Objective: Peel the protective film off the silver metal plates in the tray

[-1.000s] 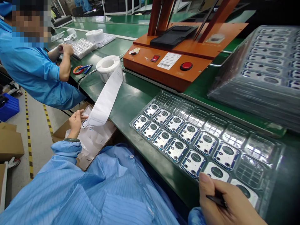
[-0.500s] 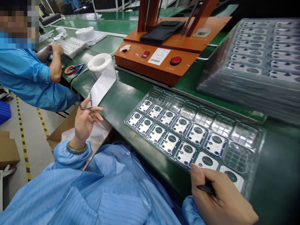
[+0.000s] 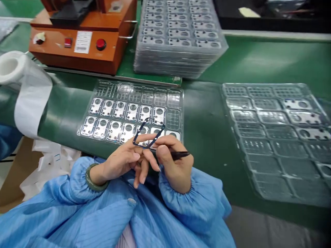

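Observation:
My left hand is held over the near edge of a clear tray, its fingers loosely spread. A thin dark-blue frame, rectangular with an open middle, rests on its index finger and tilts upward. Close beside it, my right hand grips black tweezers whose back end sticks out to the right; their tips are hidden by the fingers. The right fingertips are by the lower right side of the frame. Behind both hands lies the clear tray, with silver plates in two rows of its compartments.
An orange machine with a red button stands at the back left. Beside it is a tall stack of filled trays. A white roll trails a strip at left. Another clear tray, partly filled, lies at right.
The view has swung right, bringing the right-hand tray into sight. My hands have come together, with the blue frame on my left fingers now beside the right fingertips.

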`<state>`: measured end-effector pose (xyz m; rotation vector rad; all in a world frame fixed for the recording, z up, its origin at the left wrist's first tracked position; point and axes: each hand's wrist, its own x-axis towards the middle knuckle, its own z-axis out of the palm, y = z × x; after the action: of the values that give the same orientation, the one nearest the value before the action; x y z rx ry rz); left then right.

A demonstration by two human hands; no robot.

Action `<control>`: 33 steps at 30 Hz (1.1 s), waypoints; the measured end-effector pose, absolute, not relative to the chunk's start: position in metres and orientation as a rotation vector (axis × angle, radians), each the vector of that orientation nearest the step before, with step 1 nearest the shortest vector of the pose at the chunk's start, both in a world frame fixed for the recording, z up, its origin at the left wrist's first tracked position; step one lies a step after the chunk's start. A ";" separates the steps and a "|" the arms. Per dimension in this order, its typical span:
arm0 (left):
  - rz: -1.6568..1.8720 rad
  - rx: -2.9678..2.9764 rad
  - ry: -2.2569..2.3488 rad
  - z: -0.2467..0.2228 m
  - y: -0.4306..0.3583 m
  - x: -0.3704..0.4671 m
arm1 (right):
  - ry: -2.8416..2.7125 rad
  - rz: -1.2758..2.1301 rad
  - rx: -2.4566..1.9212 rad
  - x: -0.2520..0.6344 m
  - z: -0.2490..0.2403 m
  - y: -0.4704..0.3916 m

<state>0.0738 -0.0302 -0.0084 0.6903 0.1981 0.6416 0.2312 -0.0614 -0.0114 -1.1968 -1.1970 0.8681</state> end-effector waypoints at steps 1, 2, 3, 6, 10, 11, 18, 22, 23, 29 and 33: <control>0.624 0.695 0.210 -0.009 -0.031 0.076 | -1.175 0.893 -1.194 0.231 -0.009 -0.062; 0.606 0.702 0.232 -0.010 -0.031 0.077 | -1.163 0.911 -1.196 0.231 -0.008 -0.062; 0.591 0.714 0.256 -0.011 -0.032 0.078 | -1.159 0.919 -1.199 0.231 -0.006 -0.062; 0.564 0.804 0.317 -0.011 -0.034 0.077 | -1.176 0.878 -1.193 0.231 -0.004 -0.063; 0.626 1.212 0.542 -0.008 -0.031 0.069 | -1.174 0.774 -1.171 0.231 -0.006 -0.064; 0.665 1.324 0.623 -0.007 -0.029 0.066 | -1.159 0.755 -1.174 0.231 -0.007 -0.064; 0.924 1.493 0.842 0.003 -0.009 0.057 | -1.154 0.768 -1.185 0.233 -0.008 -0.065; 0.967 1.514 0.826 0.006 -0.001 0.061 | -1.203 0.782 -1.197 0.233 -0.005 -0.064; 0.969 1.513 0.805 0.007 0.000 0.063 | -1.214 0.785 -1.207 0.233 -0.005 -0.064; 0.955 1.585 0.868 0.010 -0.002 0.069 | -1.307 0.730 -1.233 0.235 -0.004 -0.063; 0.992 1.682 0.980 0.007 -0.005 0.076 | -1.383 0.644 -1.321 0.245 0.001 -0.064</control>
<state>0.0761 -0.0045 0.0073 1.6816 0.9798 0.9922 0.2452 -0.0642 0.0012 -1.3213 -1.3832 0.6438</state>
